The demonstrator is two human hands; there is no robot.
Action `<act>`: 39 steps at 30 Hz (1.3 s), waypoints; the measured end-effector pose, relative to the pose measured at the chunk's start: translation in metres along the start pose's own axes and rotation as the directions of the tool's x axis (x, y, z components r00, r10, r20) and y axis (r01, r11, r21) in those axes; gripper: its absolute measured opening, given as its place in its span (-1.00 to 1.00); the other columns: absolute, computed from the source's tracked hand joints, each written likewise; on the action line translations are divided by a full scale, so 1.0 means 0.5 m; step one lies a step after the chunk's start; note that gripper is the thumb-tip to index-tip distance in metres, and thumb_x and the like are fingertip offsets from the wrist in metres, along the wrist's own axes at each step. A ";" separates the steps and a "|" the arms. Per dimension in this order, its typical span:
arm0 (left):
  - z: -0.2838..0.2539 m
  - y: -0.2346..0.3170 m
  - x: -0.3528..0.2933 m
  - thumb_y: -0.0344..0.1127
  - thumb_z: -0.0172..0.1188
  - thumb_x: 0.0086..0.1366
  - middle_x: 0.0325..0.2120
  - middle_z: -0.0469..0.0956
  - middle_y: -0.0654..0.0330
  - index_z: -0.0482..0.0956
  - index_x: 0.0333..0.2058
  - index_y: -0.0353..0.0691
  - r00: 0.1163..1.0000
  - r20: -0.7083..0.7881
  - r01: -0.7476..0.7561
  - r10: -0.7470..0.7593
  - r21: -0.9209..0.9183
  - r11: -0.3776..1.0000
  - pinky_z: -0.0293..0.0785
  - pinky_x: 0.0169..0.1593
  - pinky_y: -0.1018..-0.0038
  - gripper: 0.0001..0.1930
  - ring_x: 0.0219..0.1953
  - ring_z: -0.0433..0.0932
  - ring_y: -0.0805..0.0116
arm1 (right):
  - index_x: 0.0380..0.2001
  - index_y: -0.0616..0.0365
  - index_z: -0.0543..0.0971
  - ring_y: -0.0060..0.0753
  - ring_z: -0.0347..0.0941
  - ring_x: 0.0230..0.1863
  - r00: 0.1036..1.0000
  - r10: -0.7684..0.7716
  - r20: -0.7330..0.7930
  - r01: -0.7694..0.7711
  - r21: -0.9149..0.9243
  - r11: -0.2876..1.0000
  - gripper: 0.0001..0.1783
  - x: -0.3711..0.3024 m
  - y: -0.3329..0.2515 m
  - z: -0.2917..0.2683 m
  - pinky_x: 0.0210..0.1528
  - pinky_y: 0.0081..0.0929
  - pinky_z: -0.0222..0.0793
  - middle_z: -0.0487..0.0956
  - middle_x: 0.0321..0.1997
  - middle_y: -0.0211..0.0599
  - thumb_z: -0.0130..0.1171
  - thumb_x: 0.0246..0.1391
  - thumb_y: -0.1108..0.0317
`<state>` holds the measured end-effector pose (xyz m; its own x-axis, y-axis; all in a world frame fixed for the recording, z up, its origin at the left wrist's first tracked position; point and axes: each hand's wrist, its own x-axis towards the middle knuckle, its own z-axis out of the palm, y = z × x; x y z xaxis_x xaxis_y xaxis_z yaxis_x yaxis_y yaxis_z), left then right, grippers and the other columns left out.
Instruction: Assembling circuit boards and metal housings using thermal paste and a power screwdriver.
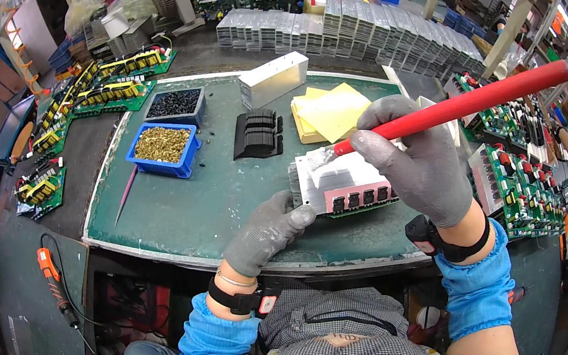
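Head: R fingers (370, 148) pinch brush (485, 95); plate (344, 174) below, L fingers (299, 216) @ corner, grip unclear.

A slanted red brush (467, 100) touches the silver heat sink (342, 174).

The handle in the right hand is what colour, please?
The handle is red, as the head view shows.
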<state>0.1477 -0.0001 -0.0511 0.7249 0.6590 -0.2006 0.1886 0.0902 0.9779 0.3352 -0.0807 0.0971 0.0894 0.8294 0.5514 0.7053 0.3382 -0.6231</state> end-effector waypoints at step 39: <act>-0.001 -0.001 0.004 0.42 0.19 0.07 -0.33 0.57 0.00 0.45 -0.01 -0.51 0.996 0.016 0.084 -0.086 0.092 0.992 0.46 -0.14 0.35 -0.06 -0.28 0.52 0.29 | -0.44 0.11 0.53 -0.19 0.41 -0.34 0.991 -0.120 -0.050 0.101 -0.287 0.952 -0.89 -0.025 0.023 -0.020 -0.22 -0.28 0.28 0.50 -0.48 -0.29 0.28 -0.02 0.40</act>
<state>0.1485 0.0015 -0.0517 0.7168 0.6365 -0.2847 0.3087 0.0763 0.9481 0.3491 -0.0914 0.0886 0.0386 0.7596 0.6492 0.8829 0.2783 -0.3783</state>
